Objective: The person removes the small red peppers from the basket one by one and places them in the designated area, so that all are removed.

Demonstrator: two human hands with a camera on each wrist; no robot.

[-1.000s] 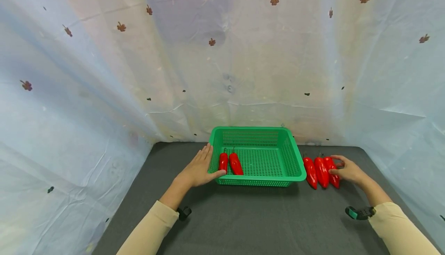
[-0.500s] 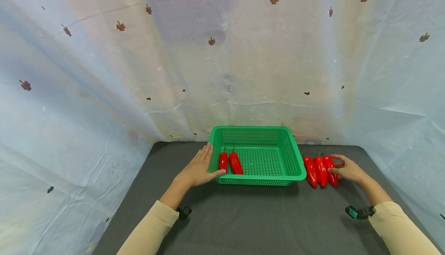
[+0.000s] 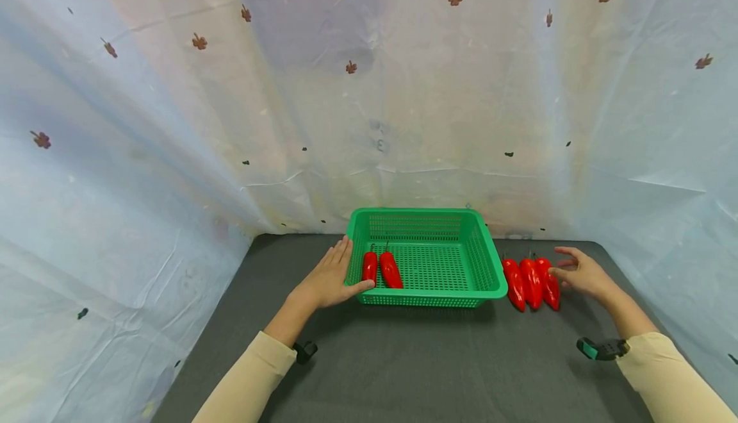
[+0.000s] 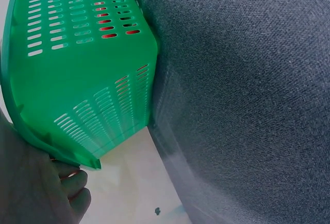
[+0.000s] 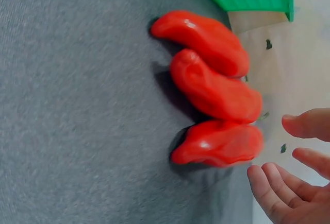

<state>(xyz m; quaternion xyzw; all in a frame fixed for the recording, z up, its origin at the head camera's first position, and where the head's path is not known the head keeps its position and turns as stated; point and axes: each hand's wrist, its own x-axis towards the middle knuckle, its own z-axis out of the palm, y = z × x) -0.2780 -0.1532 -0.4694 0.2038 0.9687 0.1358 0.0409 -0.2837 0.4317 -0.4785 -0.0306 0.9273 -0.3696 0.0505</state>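
Note:
A green plastic basket stands at the back of the dark table, with two red chili peppers lying at its left end. My left hand rests along the basket's left rim, fingers straight and thumb over the front corner. To the right of the basket, three more red peppers lie side by side on the cloth. My right hand is beside the rightmost pepper, thumb and fingers spread apart with nothing between them. In the right wrist view its fingertips show close to that pepper.
The table's dark cloth stretches in front of the basket. A pale plastic sheet with brown leaf prints hangs right behind the table and along both sides. Each wrist wears a dark band.
My right hand has let go of the rightmost pepper and drawn back slightly to the right. That pepper was shifted a little left, against its neighbours. The left hand has stayed put.

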